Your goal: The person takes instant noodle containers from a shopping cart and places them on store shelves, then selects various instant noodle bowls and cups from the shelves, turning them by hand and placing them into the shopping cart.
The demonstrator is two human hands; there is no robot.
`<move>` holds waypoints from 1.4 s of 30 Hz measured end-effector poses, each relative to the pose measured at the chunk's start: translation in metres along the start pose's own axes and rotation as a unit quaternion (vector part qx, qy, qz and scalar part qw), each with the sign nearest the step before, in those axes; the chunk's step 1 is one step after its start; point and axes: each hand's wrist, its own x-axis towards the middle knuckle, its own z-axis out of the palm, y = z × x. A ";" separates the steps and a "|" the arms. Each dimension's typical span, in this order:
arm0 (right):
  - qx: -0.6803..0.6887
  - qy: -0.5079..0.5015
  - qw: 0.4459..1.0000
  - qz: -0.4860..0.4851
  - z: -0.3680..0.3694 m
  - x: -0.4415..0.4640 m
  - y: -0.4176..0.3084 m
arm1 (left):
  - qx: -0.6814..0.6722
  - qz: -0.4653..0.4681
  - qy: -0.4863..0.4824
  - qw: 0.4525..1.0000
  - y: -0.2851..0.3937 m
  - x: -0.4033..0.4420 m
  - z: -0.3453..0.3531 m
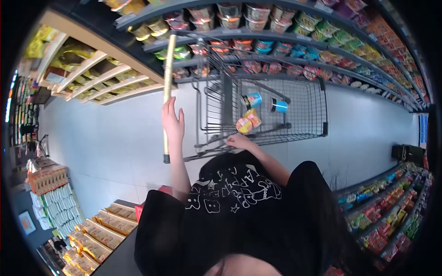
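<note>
Left hand (173, 123) lies open on cart handle (169, 69), better wrapped round for steady control; right hand (238, 141) at cart side (294, 137), can't tell if gripping.

head view | your left hand (173, 123) flat on handle (169, 64) | your right hand (238, 141) by cart (326, 108) side | inside: two blue containers (252, 100), yellow-orange pack (248, 121)
</note>
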 end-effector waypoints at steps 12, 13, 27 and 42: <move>0.021 -0.165 0.986 -0.030 0.032 0.045 0.056 | -0.211 -0.252 -0.110 0.938 -0.080 -0.010 -0.029; 0.034 -0.177 0.982 -0.056 0.039 0.055 0.072 | -0.364 -0.382 -0.223 0.820 -0.093 -0.007 -0.025; 0.048 -0.159 0.981 0.100 0.021 0.035 0.062 | -0.212 -0.190 -0.098 0.954 -0.062 0.001 -0.022; 0.055 -0.186 0.980 -0.054 -0.035 -0.008 0.095 | -0.349 -0.246 -0.196 0.883 -0.016 -0.002 0.017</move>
